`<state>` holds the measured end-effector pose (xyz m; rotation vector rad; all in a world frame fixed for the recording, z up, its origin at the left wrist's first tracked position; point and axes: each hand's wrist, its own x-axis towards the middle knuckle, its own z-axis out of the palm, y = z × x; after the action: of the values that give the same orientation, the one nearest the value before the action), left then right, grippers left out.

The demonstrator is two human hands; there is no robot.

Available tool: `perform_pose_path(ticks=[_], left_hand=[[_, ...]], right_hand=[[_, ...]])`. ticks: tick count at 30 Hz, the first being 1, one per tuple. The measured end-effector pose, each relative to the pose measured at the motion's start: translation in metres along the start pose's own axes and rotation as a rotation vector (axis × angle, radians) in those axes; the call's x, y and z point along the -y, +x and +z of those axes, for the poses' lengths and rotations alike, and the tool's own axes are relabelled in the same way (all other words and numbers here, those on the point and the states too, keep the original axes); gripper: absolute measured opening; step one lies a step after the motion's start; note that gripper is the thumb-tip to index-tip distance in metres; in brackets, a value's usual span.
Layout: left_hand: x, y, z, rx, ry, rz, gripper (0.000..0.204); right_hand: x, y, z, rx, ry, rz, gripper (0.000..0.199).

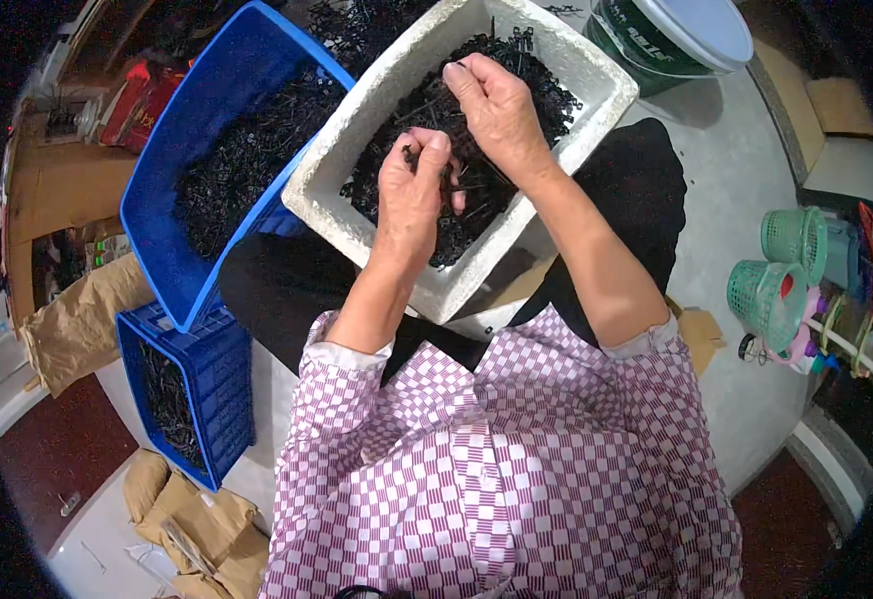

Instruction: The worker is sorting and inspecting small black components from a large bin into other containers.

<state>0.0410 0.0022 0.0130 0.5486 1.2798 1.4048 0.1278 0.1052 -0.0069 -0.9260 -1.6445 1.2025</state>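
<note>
Black clips [476,215] fill the white box [596,90]; left hand [412,195] and right hand [496,105] each pinch one.

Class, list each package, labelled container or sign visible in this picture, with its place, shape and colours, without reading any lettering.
Green bucket: top right, round, white lid, white lettering on its side.
Red packages: top left beside the blue tray, flat, red with dark print.
Brown paper sacks: left and lower left, crumpled, plain.
No signs or screens show.
</note>
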Motion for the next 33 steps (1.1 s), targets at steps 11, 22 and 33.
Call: perform_pose_path(ticks=[11, 22, 33], left_hand=[[-0.010, -0.002, 0.006, 0.027, -0.129, -0.172, 0.015], [-0.014, 0.003, -0.013, -0.151, -0.237, 0.009, 0.015], [-0.005, 0.002, -0.005, -0.107, -0.112, 0.024, 0.018]], right_hand=[[0.002, 0.005, -0.001, -0.229, 0.609, 0.492, 0.017], [0.017, -0.015, 0.007, 0.164, 0.747, 0.539, 0.018], [-0.012, 0.010, -0.013, -0.011, 0.627, 0.470, 0.021]])
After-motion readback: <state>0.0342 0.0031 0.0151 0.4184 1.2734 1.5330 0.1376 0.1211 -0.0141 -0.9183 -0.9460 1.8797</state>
